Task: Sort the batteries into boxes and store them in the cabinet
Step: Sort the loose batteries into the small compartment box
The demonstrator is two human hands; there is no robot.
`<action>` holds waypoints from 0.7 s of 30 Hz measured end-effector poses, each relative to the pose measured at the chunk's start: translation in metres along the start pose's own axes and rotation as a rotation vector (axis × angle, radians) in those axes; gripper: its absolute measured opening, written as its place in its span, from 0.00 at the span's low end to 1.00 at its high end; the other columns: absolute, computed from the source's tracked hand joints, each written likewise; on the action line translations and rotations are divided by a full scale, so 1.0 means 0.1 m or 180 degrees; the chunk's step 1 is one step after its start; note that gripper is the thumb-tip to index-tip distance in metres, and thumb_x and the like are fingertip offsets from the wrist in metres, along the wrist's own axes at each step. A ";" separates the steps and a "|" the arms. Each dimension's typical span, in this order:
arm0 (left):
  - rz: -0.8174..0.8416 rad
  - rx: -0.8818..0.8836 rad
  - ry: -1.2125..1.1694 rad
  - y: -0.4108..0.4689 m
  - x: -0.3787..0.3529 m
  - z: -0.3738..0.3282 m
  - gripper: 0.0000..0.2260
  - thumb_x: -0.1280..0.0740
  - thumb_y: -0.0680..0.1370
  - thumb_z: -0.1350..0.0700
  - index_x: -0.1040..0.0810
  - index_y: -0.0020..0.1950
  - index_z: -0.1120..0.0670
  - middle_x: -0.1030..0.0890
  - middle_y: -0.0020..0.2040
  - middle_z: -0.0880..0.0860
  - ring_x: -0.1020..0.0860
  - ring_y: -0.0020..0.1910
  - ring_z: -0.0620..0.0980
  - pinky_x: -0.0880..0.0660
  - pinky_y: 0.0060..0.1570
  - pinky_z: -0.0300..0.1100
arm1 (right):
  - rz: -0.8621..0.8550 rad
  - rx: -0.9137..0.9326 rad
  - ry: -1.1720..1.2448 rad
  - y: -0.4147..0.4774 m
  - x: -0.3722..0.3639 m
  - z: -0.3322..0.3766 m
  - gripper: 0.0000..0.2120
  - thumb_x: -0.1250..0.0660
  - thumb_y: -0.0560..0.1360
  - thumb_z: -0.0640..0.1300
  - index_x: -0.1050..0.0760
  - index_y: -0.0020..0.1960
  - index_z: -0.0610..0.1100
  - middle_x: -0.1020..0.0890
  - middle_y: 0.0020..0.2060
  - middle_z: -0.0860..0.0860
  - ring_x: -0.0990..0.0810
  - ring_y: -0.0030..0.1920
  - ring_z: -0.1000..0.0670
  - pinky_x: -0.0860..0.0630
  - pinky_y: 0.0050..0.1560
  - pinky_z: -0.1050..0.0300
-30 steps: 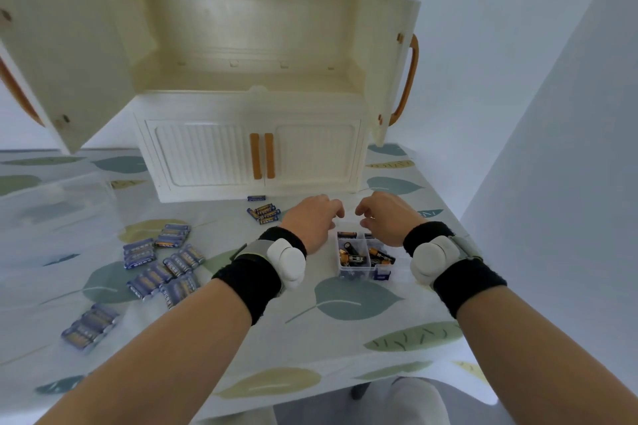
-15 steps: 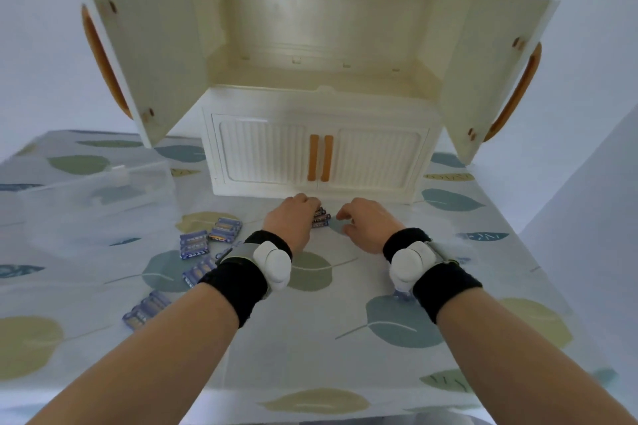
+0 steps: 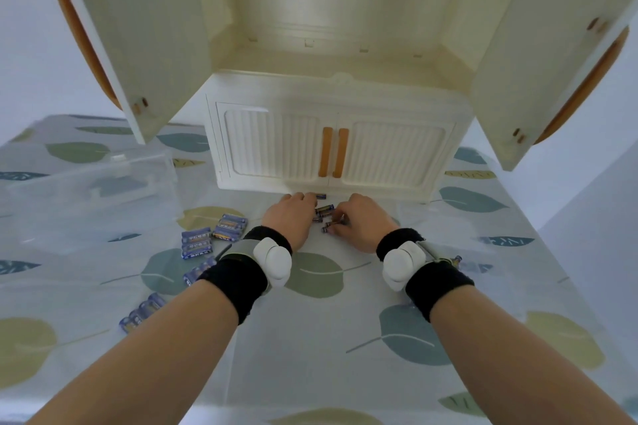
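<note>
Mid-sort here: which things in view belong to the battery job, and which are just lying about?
Job:
loose dark batteries between left hand and right hand
blue battery packs
clear box
open cabinet

Just lying about:
leaf-print tablecloth
black wristbands

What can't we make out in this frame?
Head view:
- loose batteries: count unclear, partly under fingers.
- left hand, right hand: grips hidden by their own backs.
- battery packs: labels too small.
- cabinet: top cut off by frame edge.
- small object by right wristband: mostly hidden by wrist.
</note>
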State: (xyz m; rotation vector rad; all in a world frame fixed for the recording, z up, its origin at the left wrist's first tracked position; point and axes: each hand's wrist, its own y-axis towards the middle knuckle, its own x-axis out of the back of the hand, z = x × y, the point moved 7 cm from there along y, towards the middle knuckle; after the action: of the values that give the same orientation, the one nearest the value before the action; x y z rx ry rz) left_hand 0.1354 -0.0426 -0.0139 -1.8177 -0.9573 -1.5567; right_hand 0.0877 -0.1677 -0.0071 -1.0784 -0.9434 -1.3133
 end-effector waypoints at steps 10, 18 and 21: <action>-0.0414 0.0054 -0.0352 0.09 0.09 -0.10 0.17 0.39 0.75 0.68 0.28 0.63 0.58 0.29 0.60 0.58 0.28 0.58 0.59 0.24 0.54 0.52 | 0.0238 0.0044 0.0489 -0.01 -0.01 -0.03 0.10 0.27 0.73 0.48 0.23 0.50 0.45 0.19 0.45 0.51 0.23 0.45 0.49 0.31 0.43 0.59; -0.0418 -0.0052 -0.0278 0.19 -0.03 -0.31 0.14 0.40 0.74 0.68 0.28 0.58 0.57 0.25 0.56 0.56 0.28 0.54 0.57 0.24 0.51 0.52 | 0.0372 0.0104 0.0234 -0.17 0.00 -0.17 0.10 0.29 0.74 0.50 0.19 0.51 0.46 0.17 0.48 0.50 0.20 0.47 0.48 0.27 0.47 0.56; -0.0362 0.0020 -0.0230 0.21 -0.03 -0.34 0.14 0.40 0.76 0.67 0.29 0.60 0.58 0.25 0.57 0.57 0.28 0.56 0.58 0.24 0.52 0.52 | 0.0352 0.0129 0.0141 -0.24 0.03 -0.22 0.09 0.29 0.74 0.50 0.18 0.50 0.46 0.17 0.47 0.50 0.23 0.43 0.51 0.27 0.45 0.56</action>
State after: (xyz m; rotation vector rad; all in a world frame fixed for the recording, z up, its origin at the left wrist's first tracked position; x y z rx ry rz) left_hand 0.1322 -0.0820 -0.0101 -1.8549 -1.1153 -1.5624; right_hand 0.0627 -0.1887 -0.0078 -1.0513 -0.8618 -1.2176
